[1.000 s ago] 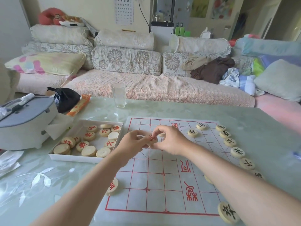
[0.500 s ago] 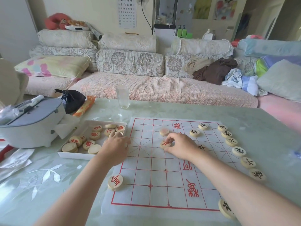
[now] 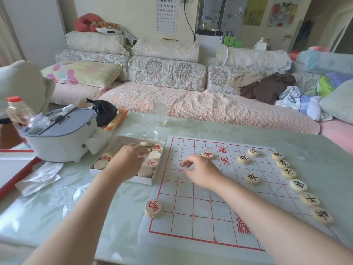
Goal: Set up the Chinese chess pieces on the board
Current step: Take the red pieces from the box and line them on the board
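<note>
The paper chess board (image 3: 200,222) with a red grid lies on the table. My right hand (image 3: 200,173) hovers over its far left part, fingers loosely curled and apart, with nothing seen in them. A red piece (image 3: 207,154) lies just beyond its knuckles. My left hand (image 3: 128,159) reaches into the white box (image 3: 145,181), fingertips resting on the loose red pieces (image 3: 151,163). Another red piece (image 3: 153,208) sits at the board's left edge. Several black pieces (image 3: 298,185) line the right edge, and two black pieces (image 3: 252,177) stand further in.
A drinking glass (image 3: 160,111) stands beyond the board. Left of the box are a grey lidded appliance (image 3: 61,138), a black bag (image 3: 104,111), an orange packet (image 3: 116,119) and crumpled paper (image 3: 42,176). A sofa (image 3: 191,108) runs behind the table.
Both hands met over the board with a red piece, and the right hand set it down. My left hand has since moved left into the box. The view shifted left.
</note>
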The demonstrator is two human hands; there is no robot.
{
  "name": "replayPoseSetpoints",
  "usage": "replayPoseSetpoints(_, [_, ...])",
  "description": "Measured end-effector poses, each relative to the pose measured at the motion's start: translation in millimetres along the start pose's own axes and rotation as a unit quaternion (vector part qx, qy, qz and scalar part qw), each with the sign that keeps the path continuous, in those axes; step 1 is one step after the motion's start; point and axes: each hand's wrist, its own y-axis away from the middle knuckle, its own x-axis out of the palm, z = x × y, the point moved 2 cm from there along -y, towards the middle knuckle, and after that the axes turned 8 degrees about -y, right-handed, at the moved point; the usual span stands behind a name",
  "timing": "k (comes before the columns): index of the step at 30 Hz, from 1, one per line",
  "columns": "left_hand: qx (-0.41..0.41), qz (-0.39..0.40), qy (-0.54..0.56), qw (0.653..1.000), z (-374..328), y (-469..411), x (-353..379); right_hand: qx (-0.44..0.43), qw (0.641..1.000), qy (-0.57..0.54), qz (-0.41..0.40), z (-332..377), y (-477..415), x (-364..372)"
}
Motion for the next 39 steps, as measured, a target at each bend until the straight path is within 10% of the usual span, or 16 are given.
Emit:
replayPoseSetpoints(21, [-0.061, 0.101, 0.033, 0.992, 43.4, 11.0, -6.3, -0.028, 0.974, 0.073, 0.211, 99.8, -63.6, 55.0])
replayPoseSetpoints(30, [-0.092, 0.080, 0.152, 0.981, 33.9, 6.1, -5.9, -0.104, 0.992, -0.045, 0.048, 100.1, -54.7, 48.2])
replayPoseSetpoints(39, [-0.140, 0.130, 0.476, 0.858, 31.9, 11.4, -9.5, -0.146, 0.986, -0.084, -0.018, 92.8, -54.1, 50.9])
